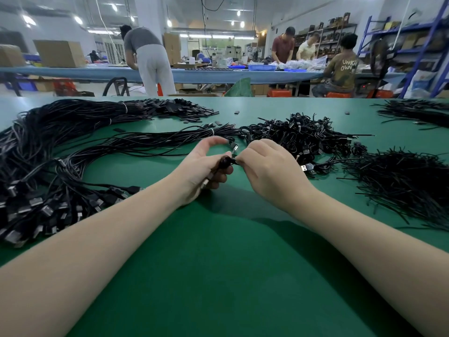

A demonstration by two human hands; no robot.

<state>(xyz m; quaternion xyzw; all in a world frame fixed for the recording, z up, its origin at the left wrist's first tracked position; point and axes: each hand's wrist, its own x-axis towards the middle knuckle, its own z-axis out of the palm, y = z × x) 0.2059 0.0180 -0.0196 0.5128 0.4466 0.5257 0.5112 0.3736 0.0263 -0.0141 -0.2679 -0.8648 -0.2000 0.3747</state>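
Note:
My left hand (201, 166) grips a small coiled black cable (224, 164) over the middle of the green table (218, 263). A USB plug (233, 147) of that cable sticks up between thumb and forefinger. My right hand (264, 169) meets it from the right, its fingers curled and pinching the cable at the coil. What the right fingertips hold beyond that is hidden by the hand.
Long black USB cables (60, 154) lie bundled on the left, their plugs toward me. A pile of coiled cables (301, 135) sits behind my right hand. Loose black ties (398, 181) are heaped on the right. Small black tabs (184, 110) lie scattered farther back. People work at distant tables.

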